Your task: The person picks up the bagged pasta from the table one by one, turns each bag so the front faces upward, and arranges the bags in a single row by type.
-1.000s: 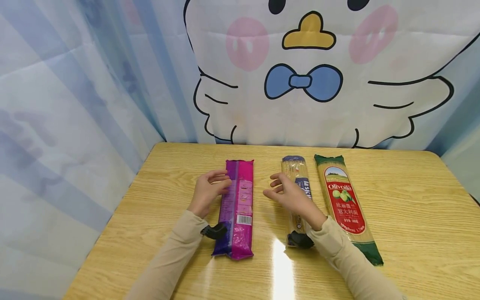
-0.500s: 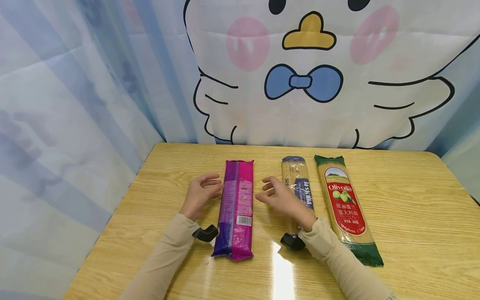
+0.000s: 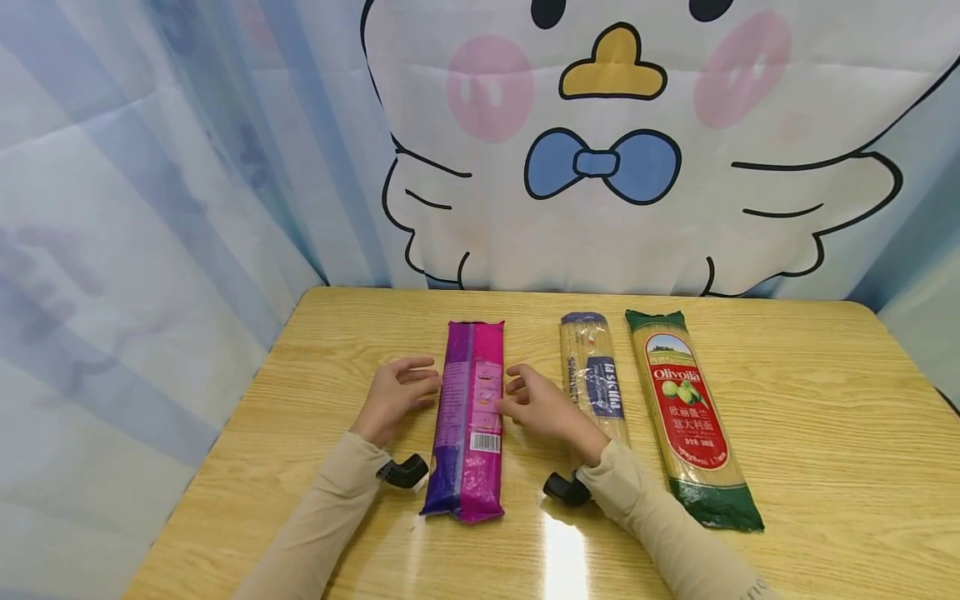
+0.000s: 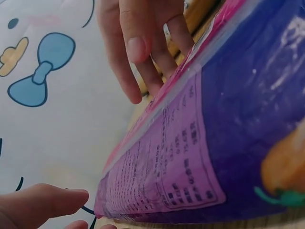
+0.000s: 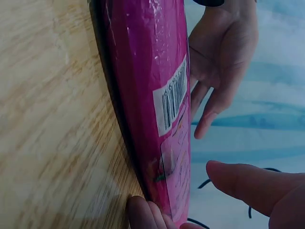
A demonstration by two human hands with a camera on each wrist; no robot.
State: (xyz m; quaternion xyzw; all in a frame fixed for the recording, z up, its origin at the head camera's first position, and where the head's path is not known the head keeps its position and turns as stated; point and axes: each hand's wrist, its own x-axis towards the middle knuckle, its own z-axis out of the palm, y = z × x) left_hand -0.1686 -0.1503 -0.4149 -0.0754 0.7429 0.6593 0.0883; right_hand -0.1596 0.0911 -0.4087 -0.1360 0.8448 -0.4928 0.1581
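A long pink and purple plastic packet (image 3: 467, 417) with a barcode lies lengthwise on the table. My left hand (image 3: 395, 400) is at its left side, fingers relaxed and pointing towards its edge. From the other side, my right hand (image 3: 546, 406) has its fingertips right at the packet's right edge. In the right wrist view, the right thumb (image 5: 238, 183) stands over the packet's pink side while the other fingertips are low beside it, at table level. The left wrist view shows the left thumb (image 4: 52, 202) near the packet's far end. Neither hand grips anything.
Right of the packet lies a clear spaghetti pack (image 3: 600, 375) with a blue label, partly covered by the right forearm. Further right is a green-ended Olivoilà spaghetti pack (image 3: 690, 417), slightly slanted. A printed curtain (image 3: 600, 242) hangs behind the wooden table (image 3: 832, 417).
The right hand has moved left, from over the blue-labelled spaghetti to the pink packet's right edge. The left hand has drawn back from over the packet to its left side.
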